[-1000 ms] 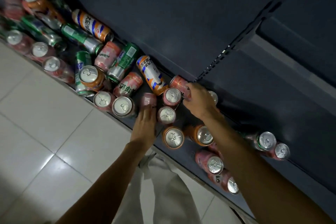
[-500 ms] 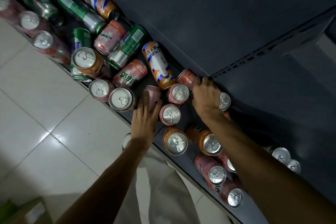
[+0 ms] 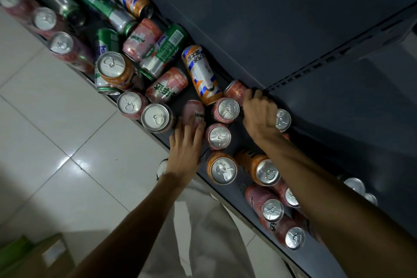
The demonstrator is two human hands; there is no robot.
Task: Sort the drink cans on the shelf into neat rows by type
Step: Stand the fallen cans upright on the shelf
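Many drink cans crowd a dark shelf that runs diagonally. My left hand lies with fingers around a pink can on its side near the shelf's front edge. My right hand grips a reddish-pink can lying against the back wall. Between the hands stand two upright pink cans. Two upright orange cans stand below them. A white, orange and blue can lies on its side just left of my right hand.
Green cans, pink cans and another orange can lie jumbled to the upper left. More pink cans stand lower right under my forearm. White floor tiles lie left of the shelf; a cardboard box sits at the bottom left.
The view has shifted, so the cans sit lower and larger in frame. Both hands stay on the same two lying cans; my left fingers have closed further round the pink can.
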